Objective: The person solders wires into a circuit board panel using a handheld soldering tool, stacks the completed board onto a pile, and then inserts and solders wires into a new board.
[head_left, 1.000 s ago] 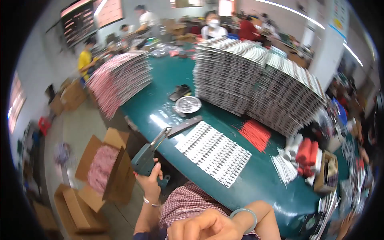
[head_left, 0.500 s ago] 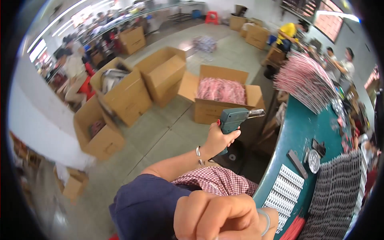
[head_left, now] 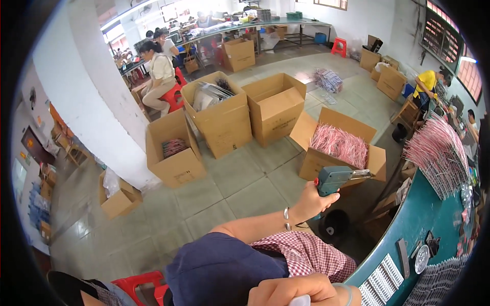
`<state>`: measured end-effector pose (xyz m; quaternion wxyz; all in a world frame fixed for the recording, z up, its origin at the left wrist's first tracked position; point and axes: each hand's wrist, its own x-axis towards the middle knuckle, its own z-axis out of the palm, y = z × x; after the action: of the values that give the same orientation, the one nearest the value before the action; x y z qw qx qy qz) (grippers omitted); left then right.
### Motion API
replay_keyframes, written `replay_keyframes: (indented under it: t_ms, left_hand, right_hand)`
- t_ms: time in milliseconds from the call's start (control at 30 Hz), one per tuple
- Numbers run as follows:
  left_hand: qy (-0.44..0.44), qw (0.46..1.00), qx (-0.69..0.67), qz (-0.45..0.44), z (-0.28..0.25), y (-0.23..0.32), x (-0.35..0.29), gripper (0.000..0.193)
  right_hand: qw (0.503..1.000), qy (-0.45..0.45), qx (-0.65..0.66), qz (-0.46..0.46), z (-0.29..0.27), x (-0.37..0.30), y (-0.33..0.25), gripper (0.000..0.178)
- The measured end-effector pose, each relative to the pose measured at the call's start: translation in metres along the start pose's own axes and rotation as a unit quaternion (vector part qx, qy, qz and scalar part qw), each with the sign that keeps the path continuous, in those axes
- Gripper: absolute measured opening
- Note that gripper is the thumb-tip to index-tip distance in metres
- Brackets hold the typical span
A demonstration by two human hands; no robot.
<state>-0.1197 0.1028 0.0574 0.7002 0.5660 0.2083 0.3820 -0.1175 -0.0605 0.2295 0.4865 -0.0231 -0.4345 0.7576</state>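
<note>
My left hand (head_left: 317, 200) is wrapped round the grip of a dark green soldering gun (head_left: 334, 179), held out over the floor in front of an open carton. The gun has a red button at its back, and its metal tip points right. My right hand (head_left: 293, 289) is closed at the lower edge, very near the camera. A pale rounded bit shows at its fingers; I cannot make out what it is. Beside it on the green bench (head_left: 393, 229) lie rows of small white-and-silver parts (head_left: 380, 279), a dark bar (head_left: 403, 257) and a round metal dish (head_left: 421, 259).
Pink-and-white wires fill the nearest carton (head_left: 339, 143). More cartons (head_left: 224, 120) stand on the tiled floor by a white pillar (head_left: 97, 97). Wire bundles (head_left: 439, 153) are heaped on the bench. A red stool (head_left: 138, 285) is at lower left. Several people work farther off.
The whole view has swung left, so cartons, bench and my hands sit farther right and lower. My left hand still grips the soldering gun; my right hand is still closed.
</note>
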Motion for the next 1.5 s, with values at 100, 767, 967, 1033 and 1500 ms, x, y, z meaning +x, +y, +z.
replay_keyframes:
  t_ms: [100, 767, 967, 1033, 1500]
  left_hand:
    - [-0.007, 1.000, 0.007, -0.013, 0.000, -0.003, 0.005, 0.020]
    - [-0.008, 1.000, 0.003, -0.014, 0.017, -0.015, 0.011, 0.016]
    - [-0.017, 0.998, 0.009, -0.053, 0.029, -0.002, 0.003, 0.020]
    - [-0.033, 0.998, 0.004, -0.051, 0.028, -0.001, 0.004, 0.016]
    - [-0.292, 0.949, -0.058, -0.104, 0.159, -0.015, 0.011, 0.021]
  right_hand:
    - [0.990, -0.068, 0.025, -0.123, -0.028, -0.011, 0.046, 0.023]
    - [0.983, 0.122, 0.046, -0.132, -0.004, 0.005, 0.004, 0.013]
    - [0.935, 0.037, 0.006, -0.352, -0.008, -0.016, 0.025, 0.023]
    - [0.964, 0.164, 0.038, -0.208, 0.015, -0.027, -0.005, 0.032]
    - [0.638, 0.413, -0.471, -0.448, 0.066, -0.124, 0.072, 0.021]
